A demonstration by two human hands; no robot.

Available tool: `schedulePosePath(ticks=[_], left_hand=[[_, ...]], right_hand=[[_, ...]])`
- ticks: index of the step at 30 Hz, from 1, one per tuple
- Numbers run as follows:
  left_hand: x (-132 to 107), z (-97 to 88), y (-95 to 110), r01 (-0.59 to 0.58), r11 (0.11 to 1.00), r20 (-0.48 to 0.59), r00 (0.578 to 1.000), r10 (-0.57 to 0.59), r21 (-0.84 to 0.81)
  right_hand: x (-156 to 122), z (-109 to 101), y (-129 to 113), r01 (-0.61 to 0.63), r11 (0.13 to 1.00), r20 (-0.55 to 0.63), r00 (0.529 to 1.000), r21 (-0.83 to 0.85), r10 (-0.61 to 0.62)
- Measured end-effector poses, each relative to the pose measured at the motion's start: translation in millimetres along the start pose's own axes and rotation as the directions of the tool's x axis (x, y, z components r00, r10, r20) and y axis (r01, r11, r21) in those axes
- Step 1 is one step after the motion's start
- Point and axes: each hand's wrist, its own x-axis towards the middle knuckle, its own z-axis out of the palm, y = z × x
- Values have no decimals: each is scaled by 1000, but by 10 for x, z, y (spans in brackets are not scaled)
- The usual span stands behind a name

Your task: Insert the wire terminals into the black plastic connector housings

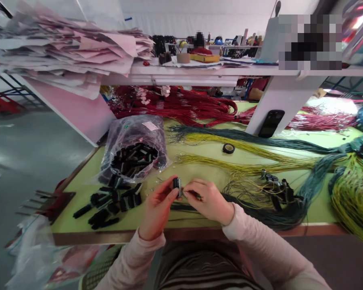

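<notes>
Between the thumb and fingers of my left hand [157, 207] is a black connector housing [177, 183], its pale, slotted side turned right. My right hand [208, 199] pinches a thin wire, its tip close to that slotted side; whether the wire touches the housing I cannot tell. Left of my hands lies a pile of loose black connector housings [109, 203], spilling from a clear plastic bag [136, 129]. On the right, several connectors with wires in them [282, 189] lie together. Dark wires [245, 207] run under and past my right hand.
Yellow wires [218, 161] and dark green wires [230, 135] stretch across the table [199, 227]. A roll of black tape [228, 148] lies among them. Red wire bundles [181, 104] sit under a shelf [205, 71] stacked with papers [78, 48]. A phone [271, 123] rests against the post.
</notes>
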Motion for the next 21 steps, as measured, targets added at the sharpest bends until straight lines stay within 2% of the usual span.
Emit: schedulePosePath(ticks=[5,10,12,14,16,18,19,21], left_hand=[[-12,-16,-14,-7,999,15,1000,6,49],[-43,-4,-6,-63,984,31,998,59,166],[-40,2,-29,-45,992,33,999,41,119],[-7,-3,-69,16,1000,16,1000,-16,-1],[67,-24,-114,72,991,-17,997,-75,-116],[185,-57,-157,106,981,-45,992,-114,-163],[255,-71,-179,125,979,-40,990,-133,-162],[402,-85,-223,168,976,2,986,-170,-137]], right_hand=[[-13,43,8,2,1000,13,1000,5,-2],[-16,38,24,1,1000,-3,1000,-18,-2],[-35,42,36,29,1000,13,1000,-9,-28],[-68,56,67,32,999,5,999,23,-33],[-88,64,144,-26,998,-7,1000,58,27],[-58,44,298,-126,991,43,991,34,124],[-16,21,405,-176,984,74,981,-30,178],[116,-44,664,-258,920,105,948,-296,300]])
